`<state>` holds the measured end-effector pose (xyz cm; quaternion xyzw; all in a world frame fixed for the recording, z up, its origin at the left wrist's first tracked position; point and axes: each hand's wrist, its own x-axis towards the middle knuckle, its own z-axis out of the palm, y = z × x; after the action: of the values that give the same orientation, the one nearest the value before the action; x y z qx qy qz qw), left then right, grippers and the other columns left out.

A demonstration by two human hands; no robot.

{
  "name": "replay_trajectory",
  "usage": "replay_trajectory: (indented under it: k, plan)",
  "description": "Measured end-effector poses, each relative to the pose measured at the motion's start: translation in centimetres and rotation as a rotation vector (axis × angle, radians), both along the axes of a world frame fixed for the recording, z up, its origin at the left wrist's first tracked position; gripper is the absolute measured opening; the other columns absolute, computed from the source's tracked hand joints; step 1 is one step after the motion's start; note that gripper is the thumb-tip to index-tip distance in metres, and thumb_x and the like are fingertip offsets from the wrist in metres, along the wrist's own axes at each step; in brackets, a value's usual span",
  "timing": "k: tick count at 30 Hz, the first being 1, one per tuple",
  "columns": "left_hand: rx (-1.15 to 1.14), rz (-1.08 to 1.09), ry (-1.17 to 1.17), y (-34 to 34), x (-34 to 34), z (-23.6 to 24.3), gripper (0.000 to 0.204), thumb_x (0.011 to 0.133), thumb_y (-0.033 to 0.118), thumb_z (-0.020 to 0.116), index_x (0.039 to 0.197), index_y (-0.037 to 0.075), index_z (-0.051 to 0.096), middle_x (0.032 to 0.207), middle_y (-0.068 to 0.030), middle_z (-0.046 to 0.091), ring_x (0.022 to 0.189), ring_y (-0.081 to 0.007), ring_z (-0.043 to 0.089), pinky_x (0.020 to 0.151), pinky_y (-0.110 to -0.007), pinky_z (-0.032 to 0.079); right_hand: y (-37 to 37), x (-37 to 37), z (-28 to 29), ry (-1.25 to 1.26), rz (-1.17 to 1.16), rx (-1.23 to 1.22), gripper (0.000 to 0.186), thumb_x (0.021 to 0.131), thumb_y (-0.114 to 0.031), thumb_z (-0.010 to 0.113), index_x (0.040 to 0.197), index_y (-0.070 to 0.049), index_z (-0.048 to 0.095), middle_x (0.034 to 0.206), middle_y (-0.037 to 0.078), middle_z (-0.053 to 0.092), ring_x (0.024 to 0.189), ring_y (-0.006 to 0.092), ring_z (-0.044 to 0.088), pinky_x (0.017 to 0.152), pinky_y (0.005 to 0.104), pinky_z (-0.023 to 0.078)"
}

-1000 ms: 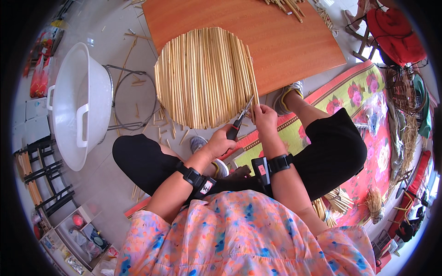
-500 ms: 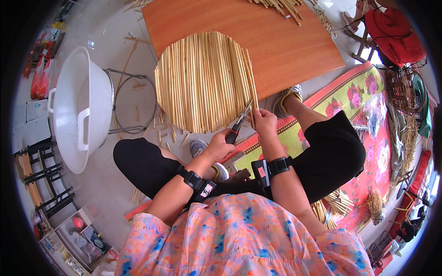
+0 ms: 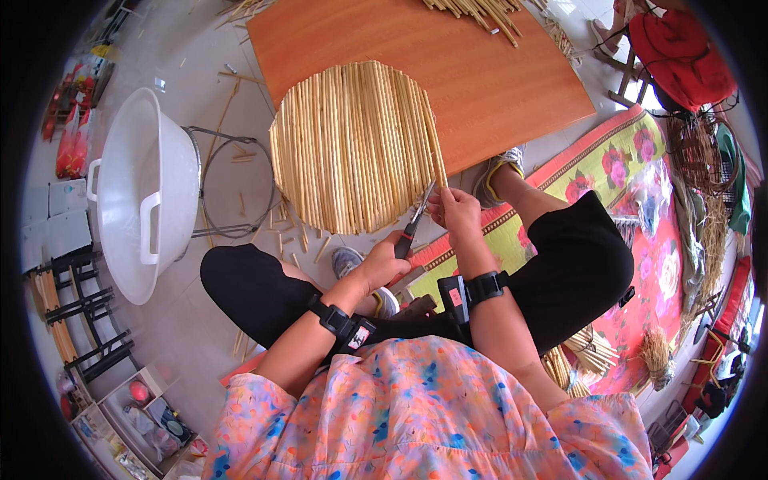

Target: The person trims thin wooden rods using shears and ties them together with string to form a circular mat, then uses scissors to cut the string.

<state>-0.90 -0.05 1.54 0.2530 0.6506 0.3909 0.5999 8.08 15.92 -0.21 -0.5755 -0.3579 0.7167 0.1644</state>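
A round mat of straw-coloured stalks [image 3: 352,148], laid side by side, rests partly on the orange-brown board in front of me. My left hand [image 3: 382,260] is closed around the dark, red-trimmed handles of a pair of scissors [image 3: 414,224]. Their blades point up and away, with the tips at the mat's lower right edge. Beside those tips, my right hand [image 3: 458,212] pinches the near end of the outermost stalk [image 3: 438,164]. Fingers partly hide that end, and I cannot tell whether it is severed.
The orange board [image 3: 512,96] bears a pile of loose stalks [image 3: 480,14] at its far edge. A white two-handled basin [image 3: 172,200] stands left, beside a wire ring stand [image 3: 238,188]. Stalk offcuts [image 3: 304,238] litter the floor. At right lie a flowered mat [image 3: 584,172] and stalk bundles [image 3: 590,352].
The scissors have turned slightly more upright, and their blades look closer together. My right hand stays near the mat's edge; less of the stalk shows past the mat there.
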Motion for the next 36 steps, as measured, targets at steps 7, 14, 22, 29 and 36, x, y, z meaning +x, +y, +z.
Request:
replay_trajectory:
  k: [7, 14, 22, 29, 36]
  plan:
    - [-0.011, 0.024, -0.049, 1.2, 0.2, -0.1, 0.052, 0.061, 0.004, 0.055, 0.113, 0.001, 0.046, 0.090, -0.0077, 0.054, 0.081, -0.0172, 0.054, 0.069, -0.029, 0.046, 0.0, 0.0, -0.3, -0.017, 0.015, -0.015, 0.021, 0.091, -0.018, 0.054, 0.091, 0.001, 0.064, 0.074, 0.005, 0.064, 0.059, 0.0111, 0.061, 0.052, 0.0237, 0.050]
    - [-0.060, 0.078, -0.181, 2.8, -0.3, 0.5, 0.053, 0.061, 0.003, 0.054, 0.114, 0.001, 0.047, 0.091, -0.0084, 0.055, 0.083, -0.0178, 0.055, 0.066, -0.028, 0.045, 0.2, 0.1, -0.5, -0.037, 0.030, -0.002, 0.021, 0.091, -0.018, 0.055, 0.091, 0.000, 0.064, 0.072, 0.004, 0.064, 0.058, 0.0106, 0.060, 0.050, 0.0232, 0.050]
    - [-0.068, 0.033, -0.159, 2.1, -0.4, 0.7, 0.057, 0.061, 0.004, 0.054, 0.117, 0.002, 0.047, 0.095, -0.0089, 0.055, 0.085, -0.0175, 0.054, 0.069, -0.027, 0.044, 0.1, 0.0, -0.3, -0.058, 0.031, 0.000, 0.022, 0.091, -0.019, 0.056, 0.091, 0.001, 0.065, 0.071, 0.004, 0.063, 0.058, 0.0103, 0.060, 0.050, 0.0232, 0.050]
    - [-0.053, 0.084, -0.204, 2.4, -0.1, 0.9, 0.059, 0.059, 0.004, 0.053, 0.118, 0.002, 0.047, 0.095, -0.0087, 0.055, 0.085, -0.0179, 0.054, 0.070, -0.027, 0.044, 0.0, 0.2, -0.4, -0.032, 0.037, 0.001, 0.022, 0.091, -0.018, 0.055, 0.092, 0.002, 0.064, 0.071, 0.004, 0.063, 0.057, 0.0109, 0.060, 0.049, 0.0234, 0.049]
    - [-0.073, 0.113, -0.269, 3.5, -0.5, 1.1, 0.057, 0.057, 0.003, 0.050, 0.114, 0.001, 0.047, 0.094, -0.0096, 0.055, 0.085, -0.0195, 0.055, 0.070, -0.027, 0.043, 0.1, 0.3, -0.2, -0.062, 0.045, 0.011, 0.022, 0.091, -0.018, 0.056, 0.092, 0.002, 0.064, 0.071, 0.005, 0.063, 0.057, 0.0108, 0.060, 0.049, 0.0232, 0.049]
